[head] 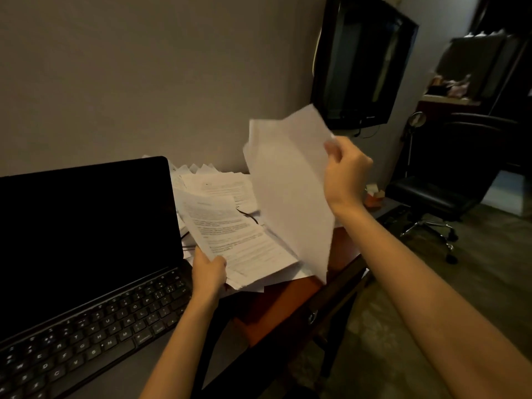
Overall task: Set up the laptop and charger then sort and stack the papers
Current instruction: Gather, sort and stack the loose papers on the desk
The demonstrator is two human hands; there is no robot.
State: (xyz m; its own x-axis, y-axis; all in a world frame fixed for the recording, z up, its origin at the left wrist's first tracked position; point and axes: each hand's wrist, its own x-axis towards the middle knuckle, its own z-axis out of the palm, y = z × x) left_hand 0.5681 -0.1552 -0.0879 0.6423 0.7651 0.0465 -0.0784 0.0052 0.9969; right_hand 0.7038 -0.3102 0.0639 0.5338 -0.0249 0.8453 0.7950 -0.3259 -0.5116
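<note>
Right hand pinching limp blank sheets; left hand, printed stack

laptop: open, screen dark, on desk | printed papers: loose pile beside it | blank sheets: lifted, tilted above pile

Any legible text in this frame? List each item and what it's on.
Laptop keyboard: single key letters, e.g. "U", "K", "M", "R", "F"; smaller key legends blurred.
Printed sheets held by left hand: lines of text, too blurred to read.
Sheets in right hand: blank side showing.
Wall screen: bezel logo too small.
</note>
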